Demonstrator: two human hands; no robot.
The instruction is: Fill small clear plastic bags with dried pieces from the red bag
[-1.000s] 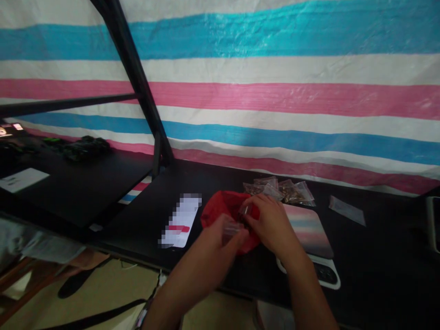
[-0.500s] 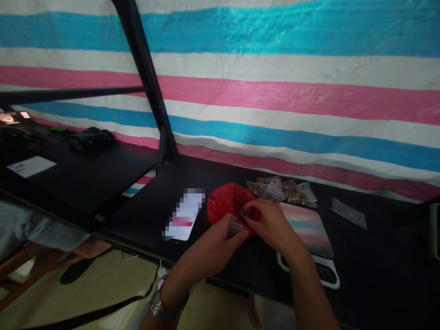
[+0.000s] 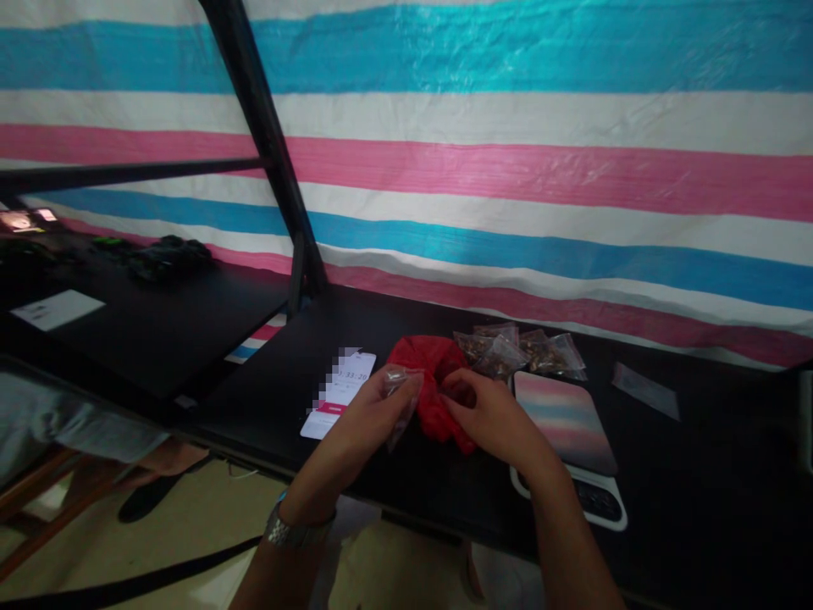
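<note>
My left hand (image 3: pixel 368 417), thumb and fingers pinched together, holds a clear bag (image 3: pixel 402 374) at the left of the red bag (image 3: pixel 435 413) while my right hand (image 3: pixel 494 415), half-curled, seemingly steadies the latter's right side (from this remote seat, I cannot tell its grip), packets (image 3: pixel 551 356) lying beyond, apparently for elbow room.

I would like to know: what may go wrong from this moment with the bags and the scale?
The clear plastic bag, held in the left hand, looks thin and might slip or crumple.

The red plastic bag is crumpled; a tug by the right hand at it could spill any contents, which are hidden.

The right forearm crosses in front of the digital scale and might knock it.
</note>
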